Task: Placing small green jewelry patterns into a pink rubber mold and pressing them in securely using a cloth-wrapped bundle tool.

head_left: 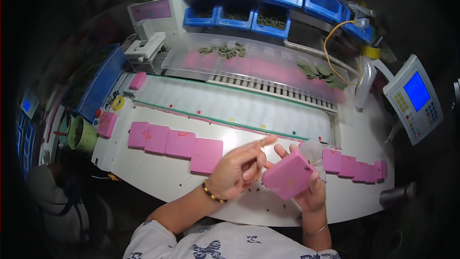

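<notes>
Though partly hidden, pink block (289, 175) (right-hand grip (310, 182))

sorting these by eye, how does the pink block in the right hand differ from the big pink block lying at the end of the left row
The held pink square block is lifted off the white table and tilted; the big pink block lies flat on it. The right hand grips the first; the second is untouched. Both are pink and flat.

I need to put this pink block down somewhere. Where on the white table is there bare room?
Bare white table lies in front of the left row of pink blocks, left of the left hand. A smaller gap sits between that row and the right hand holding the pink block. The right row of pink blocks crowds the right end; small dark bits litter the near edge.
</notes>
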`<state>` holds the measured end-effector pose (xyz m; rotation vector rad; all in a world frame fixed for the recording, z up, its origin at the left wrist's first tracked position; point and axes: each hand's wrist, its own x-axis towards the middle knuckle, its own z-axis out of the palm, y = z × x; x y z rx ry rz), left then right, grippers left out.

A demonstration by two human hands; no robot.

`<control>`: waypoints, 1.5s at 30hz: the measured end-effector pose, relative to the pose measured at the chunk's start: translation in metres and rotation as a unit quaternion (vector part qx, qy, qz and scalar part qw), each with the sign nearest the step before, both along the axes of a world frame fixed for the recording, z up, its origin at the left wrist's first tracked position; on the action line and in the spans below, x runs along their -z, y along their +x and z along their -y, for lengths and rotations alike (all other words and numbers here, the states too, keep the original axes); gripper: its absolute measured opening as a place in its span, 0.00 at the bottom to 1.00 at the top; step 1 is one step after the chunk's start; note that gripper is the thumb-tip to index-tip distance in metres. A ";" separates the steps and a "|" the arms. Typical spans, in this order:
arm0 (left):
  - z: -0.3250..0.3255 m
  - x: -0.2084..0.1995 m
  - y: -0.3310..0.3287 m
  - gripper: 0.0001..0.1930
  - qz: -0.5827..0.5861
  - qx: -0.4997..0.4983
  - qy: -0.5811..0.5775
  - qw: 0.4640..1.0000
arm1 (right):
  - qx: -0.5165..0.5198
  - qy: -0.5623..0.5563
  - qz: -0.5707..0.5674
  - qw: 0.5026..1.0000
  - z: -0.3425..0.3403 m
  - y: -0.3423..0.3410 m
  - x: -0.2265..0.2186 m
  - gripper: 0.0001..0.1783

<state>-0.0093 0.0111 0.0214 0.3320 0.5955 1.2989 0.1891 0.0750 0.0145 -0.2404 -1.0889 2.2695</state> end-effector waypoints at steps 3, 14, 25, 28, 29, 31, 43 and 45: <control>-0.003 0.002 -0.001 0.35 -0.165 -0.103 0.088 0.977 | 0.026 -0.038 -0.038 0.998 -0.002 -0.009 0.001 0.49; -0.006 0.015 0.005 0.63 -0.626 0.050 0.264 0.732 | 0.039 0.240 0.222 0.944 0.011 -0.018 0.010 0.58; -0.012 0.028 -0.015 0.55 -0.378 0.093 0.236 0.890 | 0.041 0.267 0.199 0.942 -0.007 -0.004 0.008 0.56; -0.015 0.031 -0.016 0.46 -0.118 -0.068 0.174 0.975 | 0.236 0.204 0.098 0.945 -0.003 -0.014 0.002 0.57; -0.016 0.032 -0.014 0.46 -0.120 -0.069 0.175 0.975 | 0.235 0.205 0.096 0.945 -0.001 -0.018 0.004 0.57; -0.022 0.034 -0.010 0.40 -0.066 -0.109 0.145 0.981 | 0.266 0.332 0.146 0.893 0.003 -0.023 0.009 0.53; -0.028 0.042 -0.013 0.24 -0.125 -0.146 0.091 0.977 | 0.229 0.465 0.206 0.830 0.004 -0.006 -0.003 0.25; -0.026 0.042 -0.010 0.21 -0.170 -0.149 0.070 0.972 | 0.295 0.454 0.259 0.800 0.000 -0.006 -0.007 0.24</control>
